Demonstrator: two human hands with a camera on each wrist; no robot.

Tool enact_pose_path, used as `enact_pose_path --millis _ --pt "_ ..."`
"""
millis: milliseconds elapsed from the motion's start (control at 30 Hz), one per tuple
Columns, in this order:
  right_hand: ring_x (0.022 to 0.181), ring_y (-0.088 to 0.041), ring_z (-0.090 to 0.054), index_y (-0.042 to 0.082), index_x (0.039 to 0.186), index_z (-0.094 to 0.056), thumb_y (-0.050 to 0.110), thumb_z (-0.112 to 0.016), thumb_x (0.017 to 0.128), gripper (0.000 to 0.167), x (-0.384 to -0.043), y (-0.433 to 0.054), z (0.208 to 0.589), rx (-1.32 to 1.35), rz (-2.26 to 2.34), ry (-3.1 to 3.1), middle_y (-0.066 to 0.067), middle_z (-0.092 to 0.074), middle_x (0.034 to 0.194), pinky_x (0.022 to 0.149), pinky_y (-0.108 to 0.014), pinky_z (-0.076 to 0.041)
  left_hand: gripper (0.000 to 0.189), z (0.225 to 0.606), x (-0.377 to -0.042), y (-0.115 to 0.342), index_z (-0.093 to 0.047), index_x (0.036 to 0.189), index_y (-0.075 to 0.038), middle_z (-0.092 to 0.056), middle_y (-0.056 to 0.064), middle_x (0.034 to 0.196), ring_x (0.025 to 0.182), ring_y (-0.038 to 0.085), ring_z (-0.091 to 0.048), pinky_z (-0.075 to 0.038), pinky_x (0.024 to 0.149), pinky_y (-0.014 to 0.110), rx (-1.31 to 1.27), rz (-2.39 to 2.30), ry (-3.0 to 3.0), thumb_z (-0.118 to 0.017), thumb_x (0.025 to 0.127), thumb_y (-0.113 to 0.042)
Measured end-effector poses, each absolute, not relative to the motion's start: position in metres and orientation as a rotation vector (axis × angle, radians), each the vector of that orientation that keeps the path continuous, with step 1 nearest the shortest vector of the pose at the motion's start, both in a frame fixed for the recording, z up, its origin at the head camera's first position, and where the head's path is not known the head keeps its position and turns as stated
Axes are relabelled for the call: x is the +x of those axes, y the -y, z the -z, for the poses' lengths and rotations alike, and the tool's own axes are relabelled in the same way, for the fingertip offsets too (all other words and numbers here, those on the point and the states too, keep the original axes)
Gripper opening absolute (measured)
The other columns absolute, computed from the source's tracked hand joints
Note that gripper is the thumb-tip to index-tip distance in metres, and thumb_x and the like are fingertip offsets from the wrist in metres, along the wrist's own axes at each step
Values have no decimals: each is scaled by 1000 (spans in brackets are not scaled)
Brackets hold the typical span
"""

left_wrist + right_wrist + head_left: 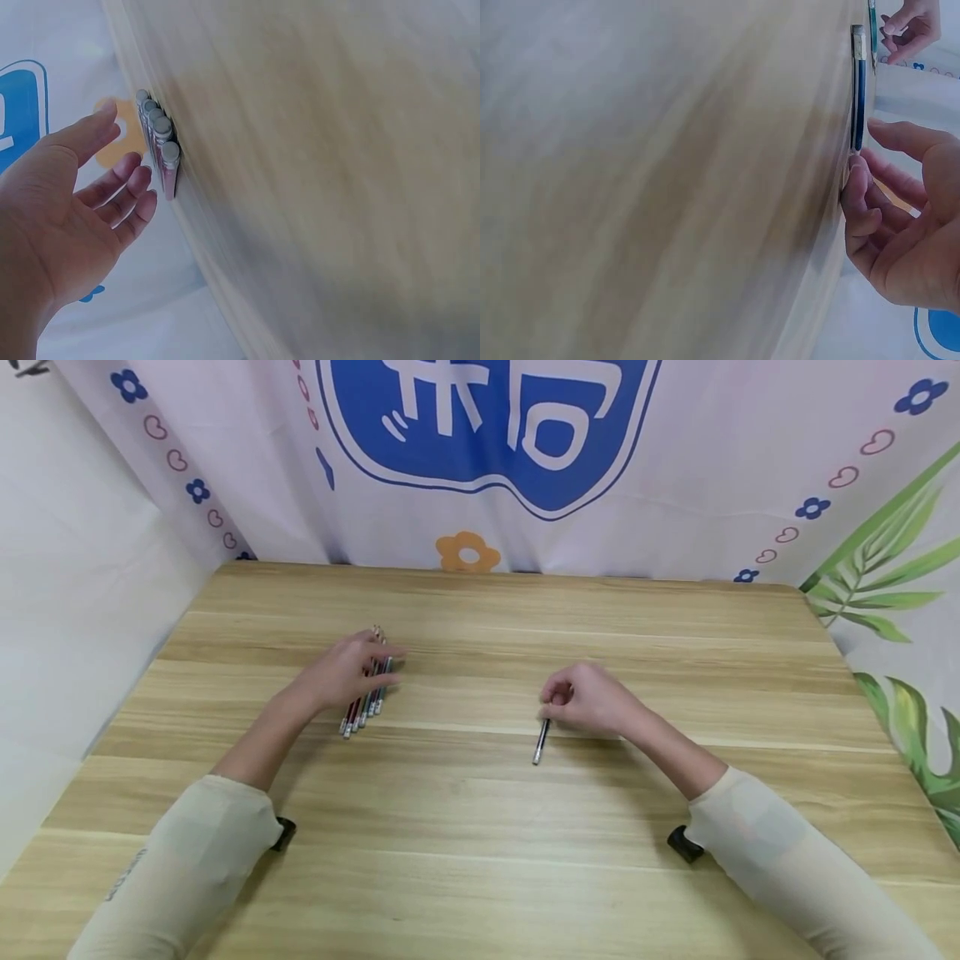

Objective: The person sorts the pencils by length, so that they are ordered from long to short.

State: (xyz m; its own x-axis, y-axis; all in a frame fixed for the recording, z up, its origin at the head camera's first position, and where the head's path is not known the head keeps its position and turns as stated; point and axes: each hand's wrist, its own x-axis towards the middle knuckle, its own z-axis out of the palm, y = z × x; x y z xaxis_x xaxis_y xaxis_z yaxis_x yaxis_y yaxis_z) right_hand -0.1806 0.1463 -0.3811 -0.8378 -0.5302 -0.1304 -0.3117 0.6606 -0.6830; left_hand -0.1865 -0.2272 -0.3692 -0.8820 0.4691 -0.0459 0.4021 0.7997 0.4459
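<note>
Several pencils lie side by side in a slanted row on the wooden table, their metal-banded eraser ends towards me. Over this row is my left hand, its thumb and fingers spread apart with nothing held. In the left wrist view, the left hand is beside the pencils' eraser ends. Farther right, a single dark pencil lies apart from the row. My right hand has its curled fingers at this pencil's far end, which they hide. In the right wrist view, the pencil extends from the right fingertips.
The wooden table spreads between both arms and ends at a white printed curtain. White sheeting hangs at the left, and a leaf-patterned cloth at the right. Black wrist mounts stick out from the sleeves.
</note>
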Motion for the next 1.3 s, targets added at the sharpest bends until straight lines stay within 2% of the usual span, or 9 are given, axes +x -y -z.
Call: enact_pose_path --millis 100,300,433,700,800,967,1033,1200,1300 --pt "74 -15 -63 1 99 -75 12 -83 88 18 -181 -143 380 -666 970 -2559 -3 -69 79 72 -31 -53 43 369 -187 228 -64 137 2 -62 22 115 93 30 -58 -52 81 48 689 -652 -2840 -72 99 -16" --pt "70 -15 -62 6 90 -65 19 -87 84 26 -173 -138 379 -615 914 -2625 -2 -68 77 66 -31 -52 47 367 -187 228 -61 141 1 -60 20 113 89 27 -55 -49 76 44 674 -634 -2849 -72 99 -17" --pt "67 -14 -61 8 93 -65 26 -88 83 31 -167 -136 378 -541 811 -2666 0 -68 74 62 -31 -50 47 367 -187 227 -62 140 2 -60 20 112 88 27 -57 -51 76 43 683 -640 -2853 -73 98 -16" --pt "63 -13 -59 9 88 -63 15 -82 85 20 -163 -132 379 -535 785 -2664 1 -67 73 58 -28 -46 46 369 -187 224 -62 139 3 -60 19 108 84 25 -54 -48 71 40 688 -621 -2862 -74 97 -15" --pt "63 -14 -58 10 88 -62 13 -80 86 19 -163 -131 379 -525 749 -2673 1 -66 74 58 -29 -45 47 369 -186 225 -62 139 2 -60 21 113 89 28 -56 -50 75 44 658 -605 -2866 -74 97 -16" --pt "65 -14 -58 10 87 -62 11 -78 86 17 -164 -131 378 -526 723 -2695 1 -67 75 58 -29 -46 50 369 -185 227 -61 141 1 -56 29 129 109 40 -59 -52 93 56 586 -562 -2873 -75 97 -17" --pt "65 -14 -59 10 87 -62 11 -78 86 16 -164 -130 378 -517 719 -2701 1 -67 77 58 -30 -47 50 369 -185 228 -61 142 1 -55 30 132 112 42 -59 -52 94 57 572 -547 -2878 -75 97 -17" --pt "61 -14 -60 11 88 -63 9 -77 86 14 -166 -130 377 -485 720 -2714 -1 -69 79 56 -30 -49 47 369 -186 231 -66 136 1 -58 25 120 99 35 -59 -54 82 50 572 -532 -2895 -78 94 -17" --pt "59 -14 -60 9 91 -64 9 -76 86 13 -167 -129 376 -481 720 -2731 -2 -69 79 53 -30 -49 45 369 -186 232 -69 132 1 -59 23 115 95 32 -57 -53 80 47 572 -519 -2902 -80 92 -17"
